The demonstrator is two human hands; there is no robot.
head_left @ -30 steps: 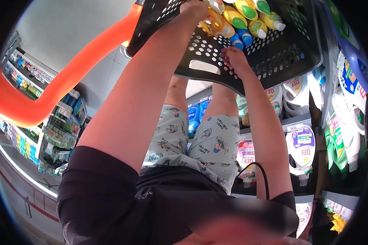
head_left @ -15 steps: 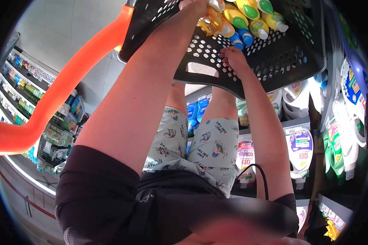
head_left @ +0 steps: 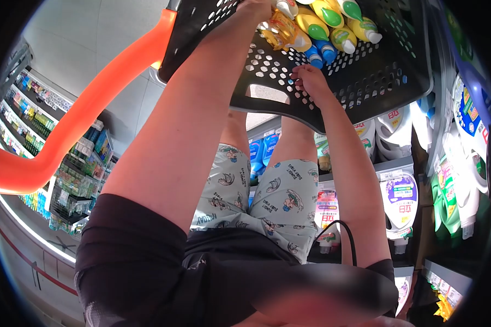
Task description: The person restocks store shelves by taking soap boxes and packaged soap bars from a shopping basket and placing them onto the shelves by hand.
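A black basket (head_left: 360, 90) with round holes and an orange handle (head_left: 93, 117) is at the top of the view. Yellow bottles with green or white caps (head_left: 343, 39), two blue-capped bottles (head_left: 313, 56) and amber bottles in clear wrap (head_left: 281, 30) lie in it. My left hand (head_left: 255, 9) reaches over the basket beside the amber bottles; the frame's top edge cuts it off and its fingers are mostly hidden. My right hand (head_left: 312, 80) hangs over the basket just below the blue caps, its fingers loosely bent and apart, with nothing visible in them.
Shelves with white detergent bottles (head_left: 399, 204) and blue bottles (head_left: 270, 146) run below and right of the basket. Green and white bottles (head_left: 447, 204) stand farther right. Another stocked shelf (head_left: 73, 193) is at left, past the grey floor (head_left: 114, 60).
The whole view shifts slightly. The basket and its bottles sit a little to the left of before. Both hands keep nearly the same pose.
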